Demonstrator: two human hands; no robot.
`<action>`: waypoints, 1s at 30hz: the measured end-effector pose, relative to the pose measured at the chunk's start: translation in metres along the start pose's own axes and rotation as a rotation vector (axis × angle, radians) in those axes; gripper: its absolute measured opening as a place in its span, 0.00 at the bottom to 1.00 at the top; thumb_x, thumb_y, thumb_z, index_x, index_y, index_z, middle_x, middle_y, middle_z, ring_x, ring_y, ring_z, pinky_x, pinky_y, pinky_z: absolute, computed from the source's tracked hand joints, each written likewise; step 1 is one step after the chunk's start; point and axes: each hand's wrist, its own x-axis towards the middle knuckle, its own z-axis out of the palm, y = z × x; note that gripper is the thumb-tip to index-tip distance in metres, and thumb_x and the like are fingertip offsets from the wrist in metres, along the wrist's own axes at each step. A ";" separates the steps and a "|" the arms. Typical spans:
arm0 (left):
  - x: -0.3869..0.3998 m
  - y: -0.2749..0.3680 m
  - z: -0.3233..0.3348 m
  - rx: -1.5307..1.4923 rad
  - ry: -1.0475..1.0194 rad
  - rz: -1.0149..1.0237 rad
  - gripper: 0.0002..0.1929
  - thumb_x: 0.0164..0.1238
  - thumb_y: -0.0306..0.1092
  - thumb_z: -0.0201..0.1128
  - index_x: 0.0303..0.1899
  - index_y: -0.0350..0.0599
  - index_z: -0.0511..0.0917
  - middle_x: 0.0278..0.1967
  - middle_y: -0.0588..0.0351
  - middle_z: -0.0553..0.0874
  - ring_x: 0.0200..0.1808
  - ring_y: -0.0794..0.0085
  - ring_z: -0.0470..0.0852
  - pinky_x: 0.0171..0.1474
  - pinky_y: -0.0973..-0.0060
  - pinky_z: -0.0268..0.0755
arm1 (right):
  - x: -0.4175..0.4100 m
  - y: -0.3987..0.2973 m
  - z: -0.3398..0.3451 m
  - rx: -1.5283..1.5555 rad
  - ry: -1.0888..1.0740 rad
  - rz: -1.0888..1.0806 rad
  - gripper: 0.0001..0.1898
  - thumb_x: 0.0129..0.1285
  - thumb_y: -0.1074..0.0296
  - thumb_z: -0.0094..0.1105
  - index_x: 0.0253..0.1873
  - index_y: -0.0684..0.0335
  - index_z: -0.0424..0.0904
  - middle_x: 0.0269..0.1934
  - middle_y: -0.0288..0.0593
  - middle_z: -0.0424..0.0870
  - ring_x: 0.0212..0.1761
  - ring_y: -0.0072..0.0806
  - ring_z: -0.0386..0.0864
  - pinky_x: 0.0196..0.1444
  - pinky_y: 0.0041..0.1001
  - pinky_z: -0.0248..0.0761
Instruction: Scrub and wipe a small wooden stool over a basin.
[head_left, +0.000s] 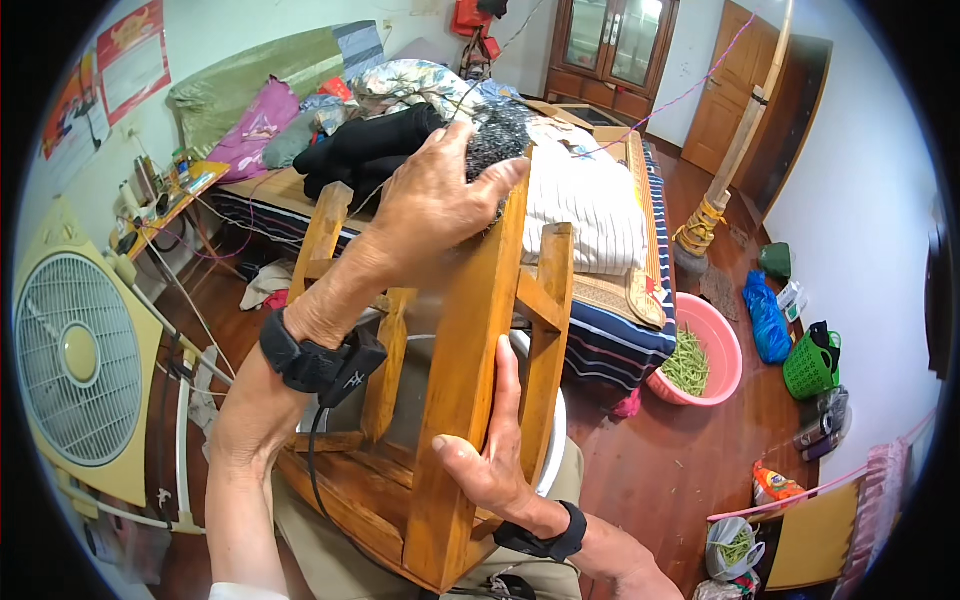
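Note:
A wet-looking wooden stool (465, 352) is upturned and tilted before me, its seat close to my lap and its legs pointing away. My left hand (431, 191), wearing a black wrist strap, holds a fuzzy black-and-white speckled cloth (501, 135) against the far end of the nearest leg. The fingertips are partly hidden behind the cloth and leg. Lower on the same leg, my right hand (495, 446) grips it, thumb on the near face and fingers along the side. Beneath the stool, a metal basin (559, 435) shows its pale rim; the stool hides most of it.
A bed (615, 345) with clothes and bedding stands just beyond the stool. At its right corner sits a pink basin (724, 360) of green beans. A box fan (79, 352) is at left. A green basket (810, 367) and bags line the right wall. A wooden pole (739, 150) stands upright.

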 end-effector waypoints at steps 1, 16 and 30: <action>0.003 0.004 0.002 0.008 -0.002 -0.003 0.37 0.66 0.55 0.59 0.59 0.24 0.65 0.51 0.27 0.77 0.59 0.48 0.74 0.61 0.65 0.65 | -0.001 0.000 0.001 0.008 -0.002 0.001 0.49 0.54 0.73 0.54 0.74 0.62 0.28 0.71 0.53 0.47 0.71 0.39 0.54 0.68 0.34 0.54; 0.030 -0.002 0.002 0.119 -0.023 0.018 0.24 0.64 0.46 0.56 0.51 0.32 0.76 0.41 0.30 0.81 0.46 0.42 0.81 0.50 0.60 0.72 | -0.001 0.005 0.004 -0.090 0.026 -0.012 0.49 0.53 0.75 0.53 0.74 0.64 0.28 0.71 0.54 0.48 0.70 0.40 0.55 0.69 0.34 0.53; 0.040 -0.005 0.008 0.169 -0.073 0.036 0.26 0.65 0.44 0.55 0.54 0.27 0.73 0.50 0.29 0.78 0.55 0.46 0.77 0.58 0.64 0.68 | -0.002 -0.001 -0.002 -0.026 0.051 0.000 0.50 0.51 0.70 0.54 0.75 0.62 0.29 0.71 0.50 0.47 0.72 0.36 0.51 0.71 0.33 0.48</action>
